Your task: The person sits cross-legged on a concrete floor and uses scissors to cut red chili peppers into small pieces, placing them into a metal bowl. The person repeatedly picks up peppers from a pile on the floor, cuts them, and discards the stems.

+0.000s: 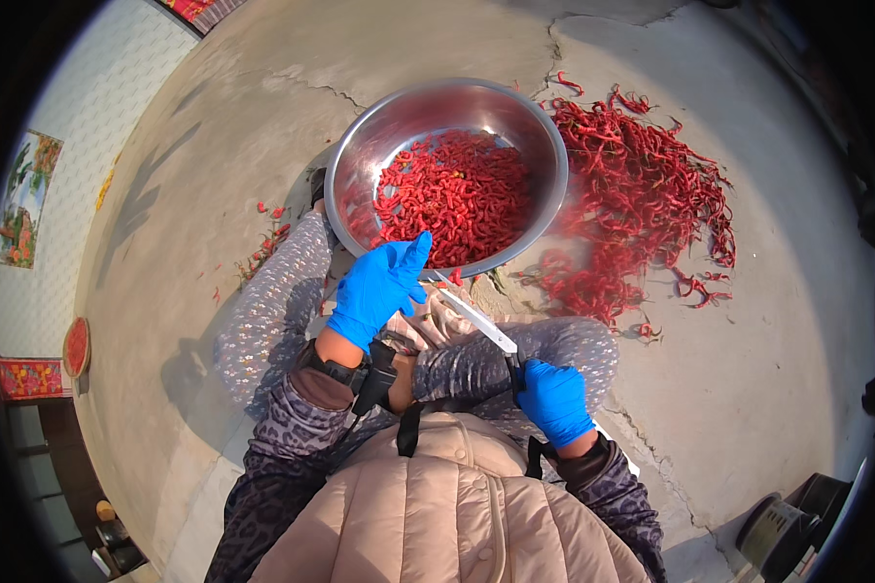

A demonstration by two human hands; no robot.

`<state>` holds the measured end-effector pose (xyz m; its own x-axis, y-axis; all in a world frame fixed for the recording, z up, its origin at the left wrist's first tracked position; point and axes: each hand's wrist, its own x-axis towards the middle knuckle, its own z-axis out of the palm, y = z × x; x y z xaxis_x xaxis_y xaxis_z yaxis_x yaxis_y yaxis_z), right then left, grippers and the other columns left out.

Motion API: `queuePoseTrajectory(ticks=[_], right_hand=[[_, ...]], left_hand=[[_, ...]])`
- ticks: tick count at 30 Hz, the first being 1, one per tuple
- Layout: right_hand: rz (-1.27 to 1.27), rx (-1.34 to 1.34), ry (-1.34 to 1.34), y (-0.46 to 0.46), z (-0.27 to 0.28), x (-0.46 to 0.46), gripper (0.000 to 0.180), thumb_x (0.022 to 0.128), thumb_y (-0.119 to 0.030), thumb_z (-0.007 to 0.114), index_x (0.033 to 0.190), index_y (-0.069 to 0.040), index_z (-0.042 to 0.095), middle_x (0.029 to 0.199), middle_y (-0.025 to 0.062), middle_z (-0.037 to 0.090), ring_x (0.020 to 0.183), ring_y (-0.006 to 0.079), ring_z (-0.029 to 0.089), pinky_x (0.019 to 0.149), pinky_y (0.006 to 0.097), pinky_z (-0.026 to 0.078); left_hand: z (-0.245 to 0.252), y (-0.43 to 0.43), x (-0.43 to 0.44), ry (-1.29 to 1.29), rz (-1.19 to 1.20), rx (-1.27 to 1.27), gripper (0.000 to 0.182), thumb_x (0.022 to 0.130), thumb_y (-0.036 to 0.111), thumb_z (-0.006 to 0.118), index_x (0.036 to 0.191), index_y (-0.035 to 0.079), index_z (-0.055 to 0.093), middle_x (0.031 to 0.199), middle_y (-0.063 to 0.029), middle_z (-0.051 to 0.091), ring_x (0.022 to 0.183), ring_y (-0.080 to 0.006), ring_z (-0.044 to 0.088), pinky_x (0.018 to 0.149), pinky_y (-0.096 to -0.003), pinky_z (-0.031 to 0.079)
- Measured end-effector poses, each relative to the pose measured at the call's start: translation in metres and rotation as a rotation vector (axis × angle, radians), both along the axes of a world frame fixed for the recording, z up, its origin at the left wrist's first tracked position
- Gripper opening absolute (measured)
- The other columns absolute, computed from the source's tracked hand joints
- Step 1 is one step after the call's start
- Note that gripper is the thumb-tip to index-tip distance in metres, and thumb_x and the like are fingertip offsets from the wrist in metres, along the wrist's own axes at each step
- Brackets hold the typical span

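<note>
My right hand (554,401), in a blue glove, grips the black handles of a pair of scissors (485,324). The blades look closed or nearly so, with the tip pointing up and left towards a steel basin (350,164). Beside the tip is a small red chili piece (456,277), at the basin's near rim. My left hand (379,291), also gloved in blue, is at that rim, its fingers partly curled and one digit extended. Whether it holds anything is hidden. Short cut red chili pieces (452,204) cover much of the basin's bottom.
Right of the basin, a heap of long red chilies (642,182) spreads over the cracked concrete floor (787,350). Chili scraps with green stems (262,251) lie to the left. Black containers (780,535) stand at the lower right, and a round tray of red pieces (77,347) at far left.
</note>
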<state>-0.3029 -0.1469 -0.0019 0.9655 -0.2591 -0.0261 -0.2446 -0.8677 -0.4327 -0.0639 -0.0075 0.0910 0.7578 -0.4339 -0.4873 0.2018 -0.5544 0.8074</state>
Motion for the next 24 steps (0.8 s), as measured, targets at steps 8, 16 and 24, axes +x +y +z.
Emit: queuePoseTrajectory(ticks=[8,16,24], right_hand=[[0.045,-0.051,0.001,-0.003,0.001,0.008,0.008,0.071,-0.012,0.06,0.07,-0.008,0.053,0.06,0.0126,0.056,0.054,0.0308,0.058,0.049,0.0408,0.042],[-0.014,-0.003,-0.013,-0.008,0.014,0.015,0.011,0.068,-0.014,0.065,0.069,-0.008,0.057,0.059,0.0158,0.056,0.057,0.0352,0.058,0.053,0.0412,0.046],[-0.018,1.097,0.131,-0.015,0.005,0.01,0.039,0.082,-0.038,0.066,0.092,0.0,0.062,0.075,0.0143,0.061,0.073,0.0209,0.06,0.067,0.033,0.047]], left_hand=[[-0.015,0.015,0.002,-0.08,-0.272,0.18,0.033,0.089,0.031,0.06,0.101,0.001,0.063,0.067,-0.0067,0.061,0.056,-0.0129,0.057,0.051,-0.0269,0.046],[-0.026,0.032,0.011,-0.357,-0.345,0.137,0.019,0.09,0.016,0.053,0.095,0.001,0.062,0.077,-0.0091,0.063,0.06,-0.0137,0.058,0.051,-0.0268,0.045],[-0.007,0.029,0.017,-0.001,0.079,-0.304,0.018,0.089,0.012,0.052,0.098,-0.003,0.058,0.077,-0.0134,0.064,0.059,-0.0152,0.059,0.051,-0.0243,0.044]])
